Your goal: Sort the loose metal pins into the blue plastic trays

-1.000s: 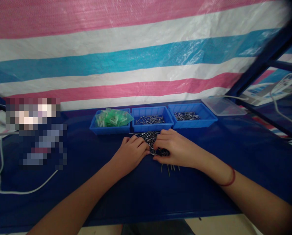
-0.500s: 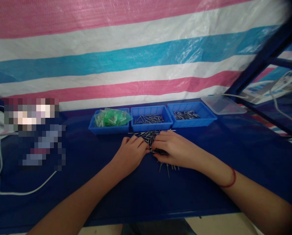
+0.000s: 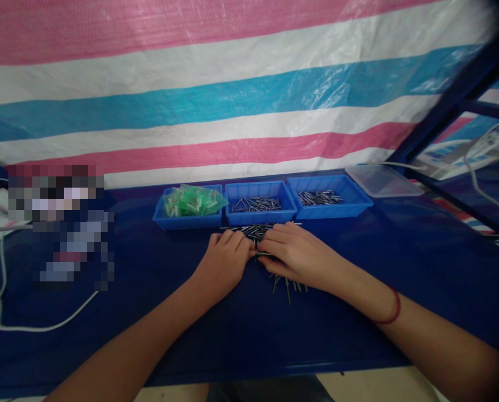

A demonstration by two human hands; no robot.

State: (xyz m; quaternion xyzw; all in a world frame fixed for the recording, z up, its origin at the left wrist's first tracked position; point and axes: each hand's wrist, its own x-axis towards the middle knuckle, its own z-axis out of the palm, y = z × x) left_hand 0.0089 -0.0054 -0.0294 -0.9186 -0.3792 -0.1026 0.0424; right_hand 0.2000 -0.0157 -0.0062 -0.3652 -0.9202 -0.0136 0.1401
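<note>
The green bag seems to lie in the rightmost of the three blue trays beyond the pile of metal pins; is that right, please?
Not quite. The head view shows the green bag in the leftmost blue tray, beyond the pile of metal pins; the rightmost tray holds loose pins.

Both forearms are bare, no sleeves in view. A thin red cord bracelet (image 3: 394,310) circles the right wrist, just behind the right hand (image 3: 300,254).

Pin pile (image 3: 252,229) mostly covered by left hand (image 3: 226,259) and right hand (image 3: 295,254); grip on any pin not discernible. Pixelated patch (image 3: 61,223) masks whatever sits at left. White cable (image 3: 32,328) runs off left edge. Green bag (image 3: 193,201) contents too small to identify
</note>
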